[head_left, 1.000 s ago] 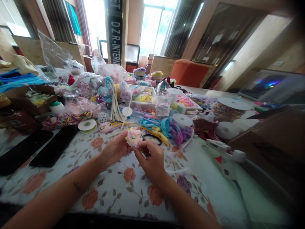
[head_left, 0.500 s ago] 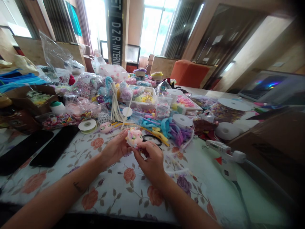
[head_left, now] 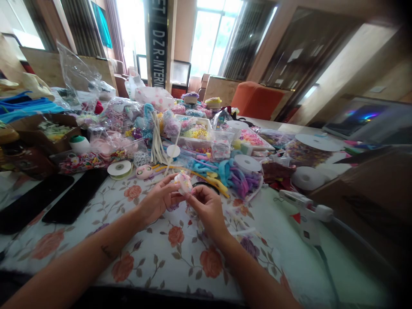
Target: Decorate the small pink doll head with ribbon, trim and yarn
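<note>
Landmark: ribbon spool. The small decorated piece, pale with pastel trim, is sitting to the right of the spool, raised between both hands.

Handling, estimated: the piece is looking light and fairly firm at its core, and its small trimmings are probably the fragile part, liable to be knocked loose or smeared. A smooth surface could be making it slightly slippery. The outer edge is seeming the best hold, with little pressure on the trim.

Position to hand: the piece is lying at the fingertips of the left hand, whose fingers are curving against its left side. The right hand is closing thumb and forefinger in a pinch at its lower right edge; blur is hiding exactly which bit is being gripped.

Surroundings: a pink face piece is resting just right of the spool. A black phone-like slab is lying left of the spool and nearer the wearer. A glue gun is lying well to the spool's right.
</note>
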Available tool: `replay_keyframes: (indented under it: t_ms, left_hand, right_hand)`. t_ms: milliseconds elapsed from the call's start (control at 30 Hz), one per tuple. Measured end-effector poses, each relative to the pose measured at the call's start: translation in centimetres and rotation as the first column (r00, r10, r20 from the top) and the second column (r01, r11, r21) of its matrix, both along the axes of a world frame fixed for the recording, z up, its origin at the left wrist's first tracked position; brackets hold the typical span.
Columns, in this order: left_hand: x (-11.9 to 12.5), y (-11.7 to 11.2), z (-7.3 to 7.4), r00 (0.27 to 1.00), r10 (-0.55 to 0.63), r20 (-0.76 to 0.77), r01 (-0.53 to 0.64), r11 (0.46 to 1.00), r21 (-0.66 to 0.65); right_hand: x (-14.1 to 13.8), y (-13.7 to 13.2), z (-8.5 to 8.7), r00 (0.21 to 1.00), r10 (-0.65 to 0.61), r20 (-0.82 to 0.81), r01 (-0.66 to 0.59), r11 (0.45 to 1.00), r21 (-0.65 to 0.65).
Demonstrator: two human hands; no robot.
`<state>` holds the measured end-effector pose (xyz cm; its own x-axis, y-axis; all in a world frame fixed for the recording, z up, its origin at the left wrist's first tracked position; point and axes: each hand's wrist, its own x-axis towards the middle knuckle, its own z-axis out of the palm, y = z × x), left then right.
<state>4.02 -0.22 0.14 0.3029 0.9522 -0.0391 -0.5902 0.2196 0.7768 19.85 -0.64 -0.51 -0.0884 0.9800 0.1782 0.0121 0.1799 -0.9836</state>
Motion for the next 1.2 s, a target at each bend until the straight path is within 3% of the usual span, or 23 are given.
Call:
replay_keyframes:
  t_ms: [167, 333, 667, 1033, 1200]
  left_hand:
    - [0.2, 0.0, 0.0, 0.969, 0.152, -0.194, -0.141, 0.988, 0.069]
    - [0.0, 0.2, -0.2, 0.943, 0.198, -0.269, -0.179, 0.979, 0.094]
    - [0.1, 0.0, 0.4, 0.959, 0.191, -0.207, -0.177, 0.981, 0.085]
    - [-0.1, 0.2, 0.0, 0.981, 0.141, -0.131, -0.13, 0.987, 0.089]
    - [-0.2, 0.3, 0.2, 0.963, 0.229, -0.143, -0.211, 0.969, 0.132]
  right_hand:
    - [0.1, 0.5, -0.4, 0.997, 0.063, -0.052, -0.068, 0.993, -0.1]
    - [0.0, 0.5, -0.2, 0.996, 0.073, -0.045, -0.079, 0.988, -0.133]
    - [0.0, -0.1, 0.7, 0.994, 0.068, -0.079, -0.079, 0.987, -0.14]
    - [0.0, 0.5, 0.1, 0.997, 0.062, -0.055, -0.068, 0.991, -0.117]
    - [0.1, 0.1, 0.6, 0.99, 0.097, -0.1, -0.111, 0.983, -0.144]
